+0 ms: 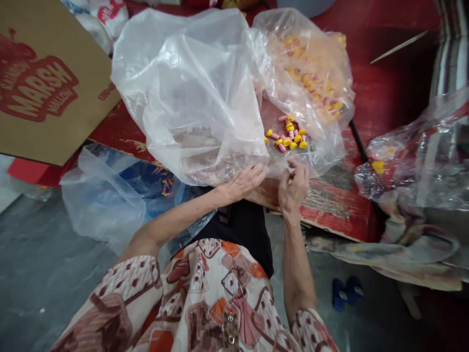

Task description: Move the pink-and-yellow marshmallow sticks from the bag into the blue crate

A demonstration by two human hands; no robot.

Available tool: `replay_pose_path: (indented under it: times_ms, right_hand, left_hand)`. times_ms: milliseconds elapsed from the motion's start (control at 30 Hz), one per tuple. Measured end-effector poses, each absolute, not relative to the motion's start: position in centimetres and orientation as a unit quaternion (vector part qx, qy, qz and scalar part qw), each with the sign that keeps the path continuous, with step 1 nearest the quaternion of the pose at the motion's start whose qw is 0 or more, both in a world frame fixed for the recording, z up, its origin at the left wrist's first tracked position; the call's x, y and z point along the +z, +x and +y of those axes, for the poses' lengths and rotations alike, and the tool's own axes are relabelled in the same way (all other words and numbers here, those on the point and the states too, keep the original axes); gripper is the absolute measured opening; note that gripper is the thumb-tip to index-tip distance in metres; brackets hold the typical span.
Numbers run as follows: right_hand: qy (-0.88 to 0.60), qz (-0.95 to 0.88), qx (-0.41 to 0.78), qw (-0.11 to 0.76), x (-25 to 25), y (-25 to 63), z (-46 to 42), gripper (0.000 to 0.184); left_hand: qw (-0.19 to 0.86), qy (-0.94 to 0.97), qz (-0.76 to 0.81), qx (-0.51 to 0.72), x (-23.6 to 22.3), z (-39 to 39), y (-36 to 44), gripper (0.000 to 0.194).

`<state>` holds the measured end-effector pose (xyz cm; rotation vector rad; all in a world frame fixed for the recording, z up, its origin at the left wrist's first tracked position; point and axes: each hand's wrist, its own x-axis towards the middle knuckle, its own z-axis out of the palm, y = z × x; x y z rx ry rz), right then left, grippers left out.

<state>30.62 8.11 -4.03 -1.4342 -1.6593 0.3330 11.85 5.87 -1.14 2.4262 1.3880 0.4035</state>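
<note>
A red table (397,49) with worn paint carries the big bag (190,88) of clear plastic, which lies loosely over it. A cardboard box (91,73) printed "MARSH MALLOW" is to the left of the big bag. Right of the big bag and touching it, a filled bag (324,54) contains many pink-and-yellow pieces. Loose plastic (106,190) lies low at the big bag's near left side; crinkled wrap (414,146) is well to its right, with a cloth (399,261) nearer than the wrap.

At the big bag's near right corner rests the left hand (247,181), palm down, fingers nearly straight, with no visible grip on anything. The right hand (295,183) is just right of the big bag, fingers loosely curled; I cannot tell whether it pinches plastic. 2 blue slippers (339,294) lie well to the right of the big bag, on its near side.

Smallest, pink tubes (290,127) with yellow caps are heaped just right of the big bag, beyond the right hand's fingertips.
</note>
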Motion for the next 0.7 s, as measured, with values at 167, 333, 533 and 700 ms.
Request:
replay_pose_path:
  times_ms: [167,333,533,700]
  right_hand:
    - [-0.583,-0.74,0.134,0.307,-2.8,29.2,16.3,0.038]
    - [-0.604,-0.741,0.137,0.261,-2.9,28.6,18.0,0.03]
    - [-0.585,-0.704,0.141,0.377,-3.8,30.4,15.2,0.037]
    - [-0.557,-0.666,0.204,0.452,-2.6,29.6,11.2,0.032]
  left_hand:
    - [0.248,0.816,0.487,0.188,-0.8,8.0,9.2,0.02]
    - [0.272,0.751,0.515,0.311,-0.6,6.7,8.4,0.035]
    - [0.155,0.808,0.527,0.214,-2.1,4.3,12.0,0.008]
    - [0.119,0.814,0.514,0.243,-1.2,4.2,12.1,0.013]
